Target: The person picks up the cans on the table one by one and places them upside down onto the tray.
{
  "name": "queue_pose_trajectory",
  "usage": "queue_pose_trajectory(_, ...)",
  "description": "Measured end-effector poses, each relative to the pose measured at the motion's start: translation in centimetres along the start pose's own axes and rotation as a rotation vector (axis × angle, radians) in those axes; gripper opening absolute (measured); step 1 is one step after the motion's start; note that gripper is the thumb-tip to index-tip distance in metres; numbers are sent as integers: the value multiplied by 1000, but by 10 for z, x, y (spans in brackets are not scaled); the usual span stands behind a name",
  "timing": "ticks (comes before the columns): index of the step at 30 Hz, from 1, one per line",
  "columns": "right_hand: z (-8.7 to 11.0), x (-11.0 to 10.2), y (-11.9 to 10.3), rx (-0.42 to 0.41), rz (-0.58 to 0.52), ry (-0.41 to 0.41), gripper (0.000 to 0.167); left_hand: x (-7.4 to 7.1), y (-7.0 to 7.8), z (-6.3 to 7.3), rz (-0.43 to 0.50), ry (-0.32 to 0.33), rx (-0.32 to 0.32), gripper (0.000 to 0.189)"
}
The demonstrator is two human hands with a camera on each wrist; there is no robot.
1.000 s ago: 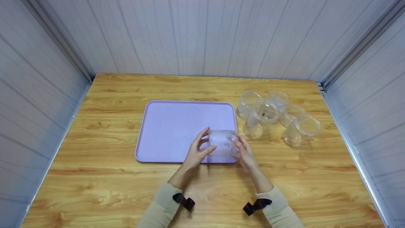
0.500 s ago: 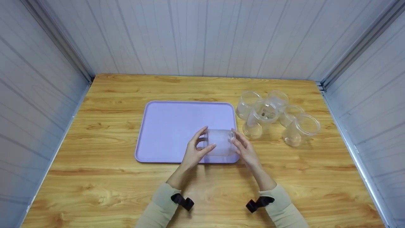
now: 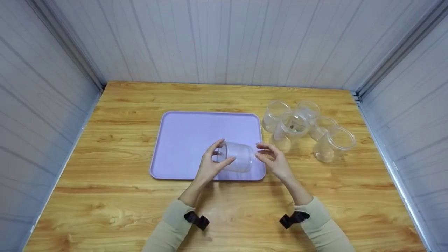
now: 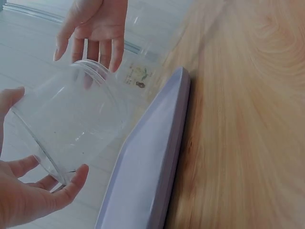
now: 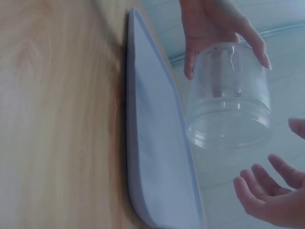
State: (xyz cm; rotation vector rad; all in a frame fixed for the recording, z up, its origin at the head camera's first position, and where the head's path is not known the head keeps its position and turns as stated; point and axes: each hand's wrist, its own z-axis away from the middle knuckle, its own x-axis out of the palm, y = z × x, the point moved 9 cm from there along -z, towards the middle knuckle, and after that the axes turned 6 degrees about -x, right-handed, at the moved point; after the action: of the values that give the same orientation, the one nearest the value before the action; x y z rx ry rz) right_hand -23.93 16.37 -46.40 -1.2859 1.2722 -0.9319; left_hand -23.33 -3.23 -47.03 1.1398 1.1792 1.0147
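A clear plastic jar (image 3: 239, 157) lies on its side in the air, over the front right part of a lilac tray (image 3: 189, 140). My left hand (image 3: 209, 167) grips it around the base end, thumb on the near side and fingers behind. In the right wrist view the ringed mouth of the jar (image 5: 231, 119) points toward my right hand (image 5: 276, 195). That hand is off the jar, its fingers spread and loosely bent just beyond the mouth. The left wrist view shows the jar's see-through wall (image 4: 71, 114) with nothing inside.
Several more clear jars stand in a group right of the tray, one with a small printed label (image 3: 297, 126) and another jar (image 3: 334, 143) at the group's right end. Pale panel walls (image 3: 224, 42) enclose the wooden table (image 3: 115, 203) at back and sides.
The jar has shifted left with my left hand and tilted slightly. My right hand, earlier at the jar's right end, has let go and drawn away to the right.
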Motion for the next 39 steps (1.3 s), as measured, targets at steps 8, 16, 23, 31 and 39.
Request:
queue_pose_trajectory(8, -10, -6, -26, -181, 308, -37, 30, -16, -14, -7, -115, 61, 3, 70)
queue_pose_trajectory(16, -18, -15, -49, -324, 628, -57, 36, -29, -15, -13, -238, 54, -25, 75)
queue_pose_trajectory(23, -26, -28, -62, -375, 698, -151, 41, -38, -11, -20, -321, 50, 2, 75)
queue_pose_trajectory(31, -35, -43, -70, -336, 805, -194, 45, -50, -6, -32, -452, 51, -20, 77)
queue_pose_trajectory(39, -44, -55, -77, -338, 923, -221, 49, -63, -2, -44, -561, 41, -54, 78)
